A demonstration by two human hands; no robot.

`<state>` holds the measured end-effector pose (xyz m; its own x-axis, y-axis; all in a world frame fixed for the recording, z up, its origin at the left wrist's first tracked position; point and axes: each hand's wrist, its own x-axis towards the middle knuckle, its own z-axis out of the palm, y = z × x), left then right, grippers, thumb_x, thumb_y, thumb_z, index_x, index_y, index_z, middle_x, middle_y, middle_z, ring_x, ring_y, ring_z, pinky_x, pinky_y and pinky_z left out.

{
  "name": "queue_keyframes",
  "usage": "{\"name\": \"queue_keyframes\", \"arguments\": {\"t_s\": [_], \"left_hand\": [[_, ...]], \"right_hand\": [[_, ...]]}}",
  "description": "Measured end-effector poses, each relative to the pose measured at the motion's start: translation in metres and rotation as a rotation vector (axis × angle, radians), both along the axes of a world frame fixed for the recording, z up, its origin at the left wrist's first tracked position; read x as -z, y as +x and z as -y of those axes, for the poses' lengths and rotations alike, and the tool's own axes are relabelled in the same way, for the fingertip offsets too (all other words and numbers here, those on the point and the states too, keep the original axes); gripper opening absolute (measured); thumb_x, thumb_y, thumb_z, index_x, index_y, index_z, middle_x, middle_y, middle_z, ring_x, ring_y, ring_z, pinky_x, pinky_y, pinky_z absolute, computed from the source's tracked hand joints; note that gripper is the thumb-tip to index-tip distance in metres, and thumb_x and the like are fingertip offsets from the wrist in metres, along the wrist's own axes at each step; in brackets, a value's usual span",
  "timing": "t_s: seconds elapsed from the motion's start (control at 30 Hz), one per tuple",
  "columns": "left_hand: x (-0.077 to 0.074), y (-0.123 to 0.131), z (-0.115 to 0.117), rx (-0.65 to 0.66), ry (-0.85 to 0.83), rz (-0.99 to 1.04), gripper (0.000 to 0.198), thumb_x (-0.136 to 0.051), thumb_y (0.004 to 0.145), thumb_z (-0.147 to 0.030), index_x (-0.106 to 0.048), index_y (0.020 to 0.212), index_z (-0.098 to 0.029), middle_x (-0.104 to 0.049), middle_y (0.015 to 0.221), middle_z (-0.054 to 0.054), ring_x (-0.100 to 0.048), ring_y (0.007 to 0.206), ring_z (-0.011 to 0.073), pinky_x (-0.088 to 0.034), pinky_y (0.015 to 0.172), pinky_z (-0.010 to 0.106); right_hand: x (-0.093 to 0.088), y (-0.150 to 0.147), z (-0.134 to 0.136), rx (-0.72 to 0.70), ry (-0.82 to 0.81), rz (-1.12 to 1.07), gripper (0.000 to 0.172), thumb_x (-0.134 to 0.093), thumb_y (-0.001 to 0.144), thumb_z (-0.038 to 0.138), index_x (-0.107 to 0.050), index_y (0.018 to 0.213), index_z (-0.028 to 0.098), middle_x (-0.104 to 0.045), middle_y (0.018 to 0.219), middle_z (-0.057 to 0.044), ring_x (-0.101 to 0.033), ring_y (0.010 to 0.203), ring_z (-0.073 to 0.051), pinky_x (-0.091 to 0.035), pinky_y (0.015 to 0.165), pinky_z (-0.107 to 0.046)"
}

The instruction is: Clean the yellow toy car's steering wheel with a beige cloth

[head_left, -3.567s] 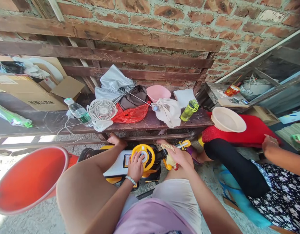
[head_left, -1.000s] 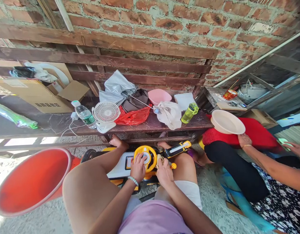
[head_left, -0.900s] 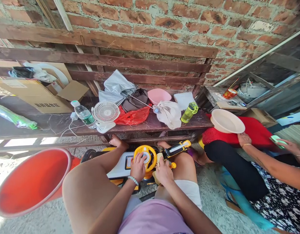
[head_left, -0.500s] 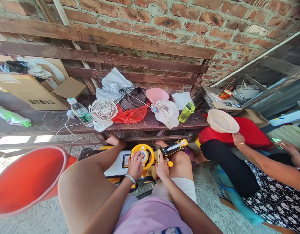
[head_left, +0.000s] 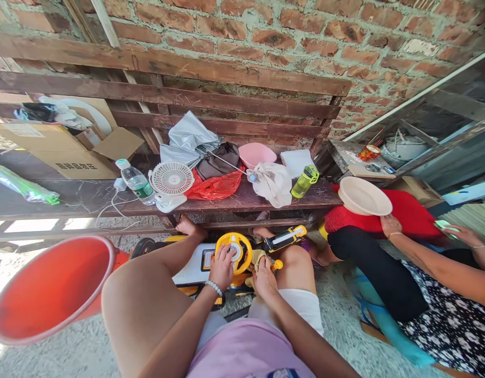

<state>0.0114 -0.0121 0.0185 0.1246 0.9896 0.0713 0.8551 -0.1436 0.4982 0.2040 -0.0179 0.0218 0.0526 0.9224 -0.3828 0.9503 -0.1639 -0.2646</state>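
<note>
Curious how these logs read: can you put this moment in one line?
left hand: on toy steering wheel | right hand: holding pale cloth

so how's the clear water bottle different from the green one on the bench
The clear water bottle is colourless with a white cap and a green label, while the green bottle is translucent lime green with a darker green lid and a carry loop. The water bottle is at the left by the white desk fan, the green bottle at the right by the white cloth bag. Both look plastic and rest on the dark wooden bench.
</note>
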Motion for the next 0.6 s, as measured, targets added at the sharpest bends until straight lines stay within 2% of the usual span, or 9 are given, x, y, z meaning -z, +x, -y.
{"name": "queue_keyframes", "arguments": {"t_s": [0.13,0.27,0.37,0.43,0.53,0.6], "left_hand": [[0.000,0.000,0.000,0.000,0.006,-0.012,0.056,-0.047,0.088,-0.009,-0.064,0.139,-0.024,-0.053,0.159,0.011,-0.042,0.152,0.0323,-0.052,0.109,0.054],[-0.001,0.001,0.001,-0.004,0.000,-0.006,0.057,-0.048,0.087,-0.008,-0.065,0.139,-0.025,-0.054,0.158,0.012,-0.042,0.152,0.0328,-0.051,0.110,0.054],[-0.002,0.001,0.001,-0.007,-0.001,-0.007,0.056,-0.048,0.087,-0.009,-0.065,0.139,-0.024,-0.053,0.159,0.011,-0.041,0.153,0.0334,-0.050,0.111,0.055],[-0.002,0.001,0.001,-0.010,0.003,-0.007,0.056,-0.048,0.087,-0.009,-0.065,0.139,-0.025,-0.053,0.159,0.011,-0.042,0.153,0.0328,-0.050,0.112,0.054],[0.000,0.001,0.000,-0.012,0.007,-0.003,0.055,-0.048,0.088,-0.009,-0.065,0.138,-0.025,-0.053,0.159,0.010,-0.042,0.152,0.0320,-0.048,0.114,0.054],[0.001,0.000,0.000,-0.002,0.004,0.002,0.055,-0.048,0.088,-0.010,-0.064,0.139,-0.025,-0.052,0.159,0.010,-0.041,0.153,0.0321,-0.047,0.115,0.055]], "right_hand": [[-0.004,-0.001,-0.004,-0.047,-0.062,0.049,0.069,-0.053,0.093,0.016,-0.035,0.160,0.012,-0.050,0.147,-0.023,-0.071,0.110,-0.028,-0.057,0.092,-0.036],[-0.007,0.002,-0.012,-0.056,-0.108,0.053,0.073,-0.054,0.096,0.022,-0.031,0.165,0.019,-0.056,0.144,-0.021,-0.072,0.112,-0.028,-0.055,0.092,-0.037],[-0.007,0.003,-0.019,-0.006,-0.193,0.040,0.077,-0.051,0.099,0.027,-0.019,0.170,0.019,-0.064,0.138,-0.020,-0.072,0.114,-0.029,-0.054,0.096,-0.038],[-0.006,0.001,-0.023,-0.025,-0.216,0.036,0.081,-0.052,0.099,0.029,-0.016,0.170,0.018,-0.069,0.133,-0.019,-0.071,0.116,-0.029,-0.053,0.096,-0.038],[-0.003,-0.006,-0.027,-0.084,-0.202,0.079,0.081,-0.056,0.098,0.031,-0.021,0.169,0.019,-0.070,0.132,-0.020,-0.072,0.115,-0.029,-0.055,0.094,-0.037],[-0.001,-0.014,-0.028,-0.106,-0.202,0.112,0.073,-0.057,0.098,0.029,-0.032,0.166,0.018,-0.071,0.129,-0.022,-0.073,0.113,-0.029,-0.056,0.093,-0.038]]}}
